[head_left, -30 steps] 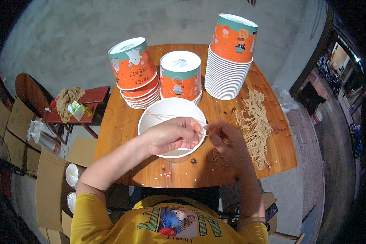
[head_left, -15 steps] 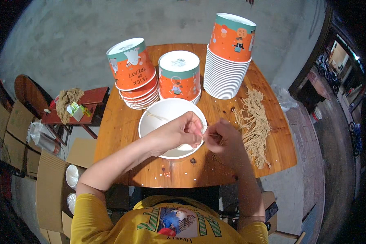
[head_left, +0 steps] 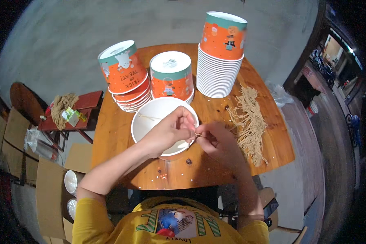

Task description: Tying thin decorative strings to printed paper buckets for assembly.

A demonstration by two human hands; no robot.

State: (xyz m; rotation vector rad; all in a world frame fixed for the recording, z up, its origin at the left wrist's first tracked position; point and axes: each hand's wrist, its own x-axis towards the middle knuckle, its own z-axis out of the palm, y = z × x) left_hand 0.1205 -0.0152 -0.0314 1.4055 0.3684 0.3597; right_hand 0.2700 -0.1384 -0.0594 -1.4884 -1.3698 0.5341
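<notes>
A white paper bucket [head_left: 141, 131] stands mouth up on the wooden table in front of me. A piece of tan string [head_left: 149, 117] lies across its left rim. My left hand [head_left: 175, 129] reaches over the bucket to its right rim, thumb and fingers pinched on a thin tan string [head_left: 198, 134]. Just right of the rim, my right hand [head_left: 218, 140] pinches the same string, its fingertips almost meeting the left ones. The bucket's wall at that spot is mostly hidden by my fingers. To the right lies a bundle of loose tan strings [head_left: 250, 130].
Upside-down orange and green buckets stand behind: a left stack [head_left: 125, 77], a middle stack [head_left: 171, 83] and a tall right stack [head_left: 220, 61]. Small white and orange bits [head_left: 162, 176] dot the front of the wooden table [head_left: 272, 150]. Left stands a red bench [head_left: 87, 103] with cloth.
My right hand has turned and its pinched fingers show more plainly with the string between the hands. My left hand keeps its pinch. The whole view has shifted slightly.
</notes>
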